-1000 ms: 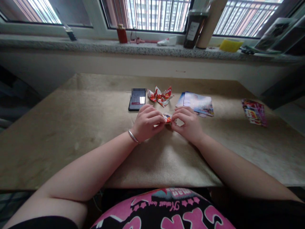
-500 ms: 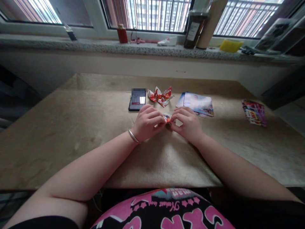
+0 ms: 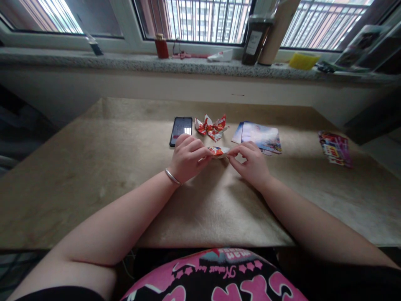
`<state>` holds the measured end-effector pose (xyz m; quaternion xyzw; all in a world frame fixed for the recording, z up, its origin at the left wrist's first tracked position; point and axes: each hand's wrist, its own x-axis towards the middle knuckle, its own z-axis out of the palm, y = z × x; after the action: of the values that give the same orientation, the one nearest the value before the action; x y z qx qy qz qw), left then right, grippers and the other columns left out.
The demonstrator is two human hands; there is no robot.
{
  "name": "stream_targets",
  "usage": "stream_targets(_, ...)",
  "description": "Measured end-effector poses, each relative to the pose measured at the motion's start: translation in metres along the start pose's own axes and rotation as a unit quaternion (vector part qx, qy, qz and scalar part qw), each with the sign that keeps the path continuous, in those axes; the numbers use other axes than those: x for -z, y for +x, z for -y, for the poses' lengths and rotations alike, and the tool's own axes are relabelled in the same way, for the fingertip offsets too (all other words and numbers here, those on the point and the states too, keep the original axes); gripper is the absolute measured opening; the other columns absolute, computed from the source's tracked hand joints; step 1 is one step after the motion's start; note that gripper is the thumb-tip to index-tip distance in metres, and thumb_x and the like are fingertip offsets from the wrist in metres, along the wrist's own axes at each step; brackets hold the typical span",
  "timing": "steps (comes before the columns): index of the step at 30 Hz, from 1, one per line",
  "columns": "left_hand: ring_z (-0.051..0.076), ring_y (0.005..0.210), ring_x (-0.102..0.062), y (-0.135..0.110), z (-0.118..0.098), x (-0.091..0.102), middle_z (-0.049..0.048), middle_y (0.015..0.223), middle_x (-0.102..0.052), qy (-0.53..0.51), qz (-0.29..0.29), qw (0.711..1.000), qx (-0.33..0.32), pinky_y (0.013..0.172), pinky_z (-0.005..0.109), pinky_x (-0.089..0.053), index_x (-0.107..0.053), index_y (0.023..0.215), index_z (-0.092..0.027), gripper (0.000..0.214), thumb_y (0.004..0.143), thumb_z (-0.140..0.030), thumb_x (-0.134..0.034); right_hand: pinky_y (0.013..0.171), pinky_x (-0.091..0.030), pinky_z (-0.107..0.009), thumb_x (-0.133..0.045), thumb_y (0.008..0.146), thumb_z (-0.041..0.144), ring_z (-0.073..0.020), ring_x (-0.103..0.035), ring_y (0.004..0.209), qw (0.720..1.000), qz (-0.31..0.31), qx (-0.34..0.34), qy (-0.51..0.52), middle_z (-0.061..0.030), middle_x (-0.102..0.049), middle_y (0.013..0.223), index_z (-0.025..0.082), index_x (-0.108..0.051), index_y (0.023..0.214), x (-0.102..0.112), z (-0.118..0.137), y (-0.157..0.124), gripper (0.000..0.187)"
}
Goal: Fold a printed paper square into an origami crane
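Observation:
A small folded piece of printed paper (image 3: 218, 151), red, orange and white, is stretched between my two hands just above the table. My left hand (image 3: 189, 156) pinches its left end between thumb and fingers; a silver bangle circles that wrist. At the paper's other end, my right hand (image 3: 249, 162) pinches with thumb and forefinger. Right behind the paper lies a red-and-white folded paper shape (image 3: 212, 127) with several pointed petals. A dark smartphone (image 3: 181, 126) rests beyond my left hand, which partly covers its lower edge.
Glossy picture sheets (image 3: 261, 136) lie beyond my right hand. Farther right is a fanned pile of purple and red printed cards (image 3: 335, 149). A stone windowsill (image 3: 125, 62) holds a red bottle (image 3: 161, 47), a dark labelled container (image 3: 255, 41) and a yellow sponge-like block (image 3: 303, 61).
My hands have moved slightly apart, the left one leftward and a little up. More of the paper shows between them.

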<state>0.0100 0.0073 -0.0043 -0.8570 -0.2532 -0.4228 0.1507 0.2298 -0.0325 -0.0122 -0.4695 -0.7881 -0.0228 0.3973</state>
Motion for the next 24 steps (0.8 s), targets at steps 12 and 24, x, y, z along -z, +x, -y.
stream_targets(12,0.011,0.064,-0.052,0.001,0.008,0.003,-0.0041,0.066,-0.065,-0.002,-0.043,0.998,0.049,0.072,0.029,-0.035,-0.070,0.082,-0.028,0.009,0.084,-0.031,-0.062,0.058,-0.041,-0.025,-0.058,0.079,0.039,-0.0138,-0.060,0.064,0.964,0.075,-0.218,0.135,-0.0020,-0.067,0.071,0.018,-0.063,0.077,-0.005,0.002,-0.004,0.021)
stream_targets(24,0.009,0.069,-0.047,-0.005,0.016,-0.004,-0.0026,0.072,-0.054,-0.048,-0.041,0.996,-0.057,0.067,0.023,-0.042,-0.068,0.083,-0.028,0.003,0.081,-0.027,-0.067,0.043,-0.037,-0.015,-0.064,0.069,0.056,-0.0113,-0.062,0.068,0.805,0.089,-0.415,0.414,-0.0066,-0.070,0.089,0.018,-0.061,0.080,-0.008,0.000,0.003,0.040)
